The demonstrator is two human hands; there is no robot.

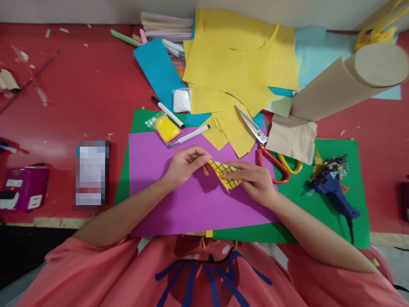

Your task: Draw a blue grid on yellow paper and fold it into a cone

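Between my two hands, above a purple sheet (159,204), is a small yellow paper cone (230,181) marked with blue crossed lines. Thumb and fingers of my left hand (188,164) pinch its upper left tip. My right hand (257,179) grips the wider right side, with fingers lying over the patterned face. Just beyond the right hand lie scissors (258,134) with red and yellow handles, their blades pointing away to the upper left. Two white markers, one (190,135) nearer the left hand and one (169,113) with a black cap, lie past the hands.
Yellow sheets (236,64) are piled at the back, beside a brown paper roll (348,85). A blue glue gun (335,192) rests on green sheet (361,226) at right. Bags of yellow clay (167,128) and white clay (182,100) lie beyond. A phone (92,175) lies left.
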